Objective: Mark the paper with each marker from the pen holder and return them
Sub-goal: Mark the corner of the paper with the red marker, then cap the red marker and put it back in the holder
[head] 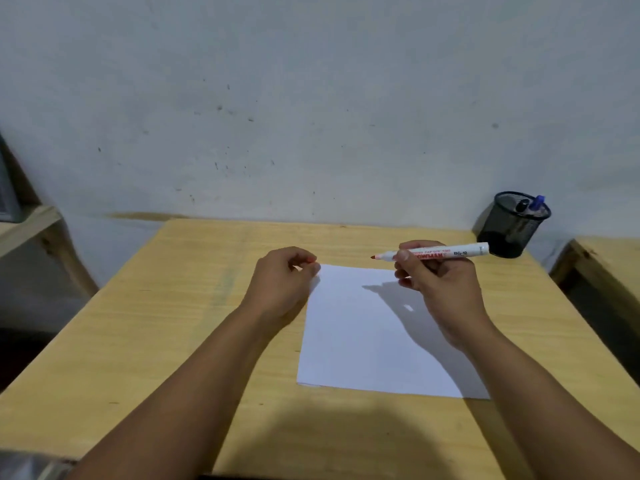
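A blank white sheet of paper [363, 334] lies on the wooden table [166, 320]. My right hand [440, 285] holds an uncapped white marker with red lettering [446, 252] level above the paper's far edge, its red tip pointing left. My left hand [284, 282] is closed at the paper's far-left corner, and a bit of red shows between its fingertips, probably the marker's cap. A black mesh pen holder [512, 225] stands at the table's far-right corner with a blue-capped marker [537, 203] and a black-capped one [522, 205] inside.
A grey wall rises right behind the table. A wooden shelf [31, 223] stands to the left and another wooden surface [609, 265] to the right, with a dark gap between it and the table.
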